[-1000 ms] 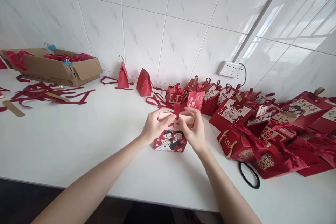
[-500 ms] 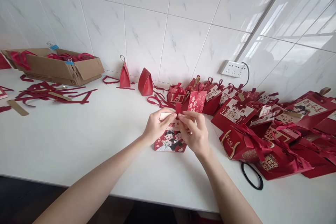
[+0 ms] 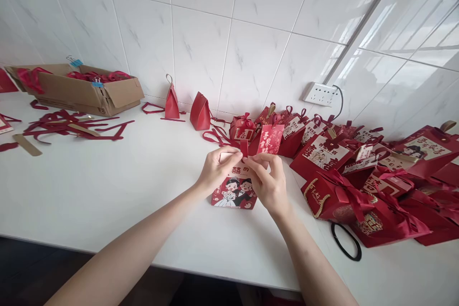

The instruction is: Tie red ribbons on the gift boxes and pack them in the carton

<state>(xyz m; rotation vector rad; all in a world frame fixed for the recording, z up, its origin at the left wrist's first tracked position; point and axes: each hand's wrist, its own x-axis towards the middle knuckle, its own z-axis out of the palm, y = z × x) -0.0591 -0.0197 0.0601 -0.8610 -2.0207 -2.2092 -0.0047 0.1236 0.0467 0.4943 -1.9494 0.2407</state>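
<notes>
A red and white gift box (image 3: pixel 234 193) with a cartoon bride and groom stands upright on the table before me. My left hand (image 3: pixel 218 169) is closed on its upper left side, thumb and fingers pinching near the top edge. At the upper right, my right hand (image 3: pixel 269 182) is also closed, its thumb and index fingertip meeting the box top close to the left fingertips. Between the two hands a short red strap (image 3: pixel 244 147) sticks up from the box top. My fingers hide much of the box's upper part.
Many finished red gift boxes (image 3: pixel 322 153) crowd the right side, near a black ring (image 3: pixel 346 241). Two plain red boxes (image 3: pixel 200 112) stand by the wall. Loose ribbons (image 3: pixel 64 124) lie left, before a cardboard box (image 3: pixel 103 95). A power strip (image 3: pixel 321 94) is on the wall.
The right fingers have shifted slightly at the box top, and more of the groom picture and lettering shows. The left hand keeps its pinch; the view has shifted a little.
</notes>
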